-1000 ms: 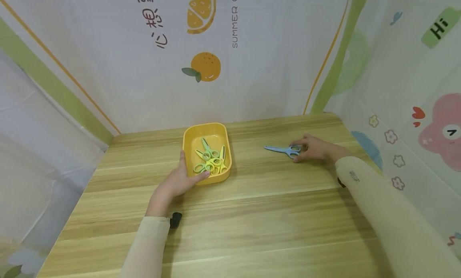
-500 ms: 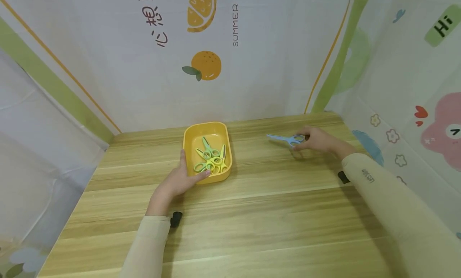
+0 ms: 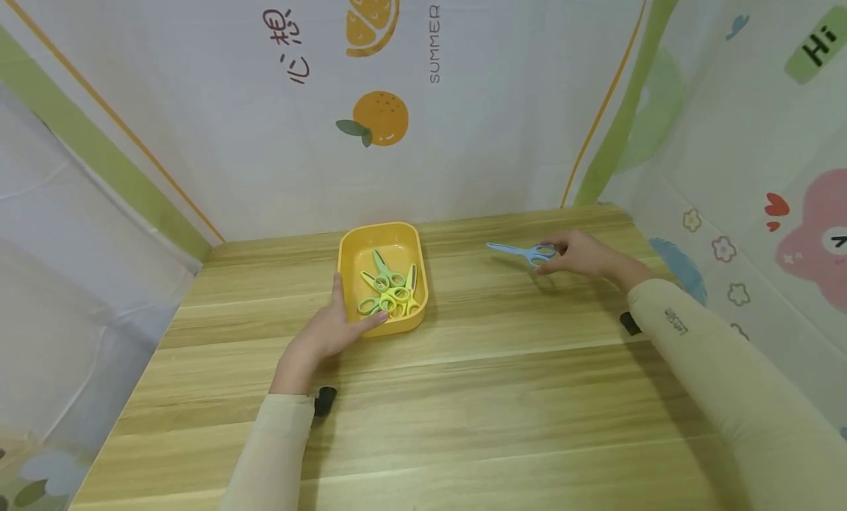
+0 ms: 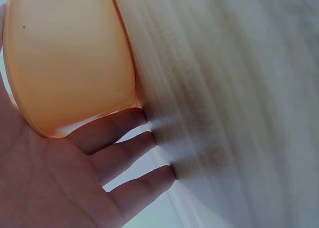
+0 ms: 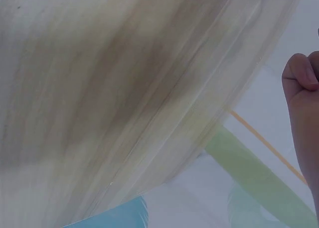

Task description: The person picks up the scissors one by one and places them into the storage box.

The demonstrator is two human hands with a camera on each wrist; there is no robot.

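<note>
In the head view, my right hand [image 3: 577, 254] pinches a pair of light blue scissors [image 3: 526, 254] by its handle loops, the blades pointing left. The scissors are raised, their shadow on the table below. My left hand [image 3: 329, 331] grips the near left corner of a yellow plastic tray [image 3: 422, 276], its thumb over the near rim. In the left wrist view its fingers [image 4: 142, 188] lie along the tray's outer wall, tips at the tabletop. Several green and yellow scissors [image 3: 390, 287] lie heaped in the tray. In the right wrist view the scissors are hidden.
The wood-grain table [image 3: 463, 401] reaches back to a white printed curtain [image 3: 490, 129]. Another printed curtain [image 3: 741, 202] hangs along the right side. A black wrist camera mount [image 3: 325, 401] sits at the left wrist.
My right hand has lifted the blue scissors off the table and moved them slightly toward the back. My left hand and the tray have stayed in place.
</note>
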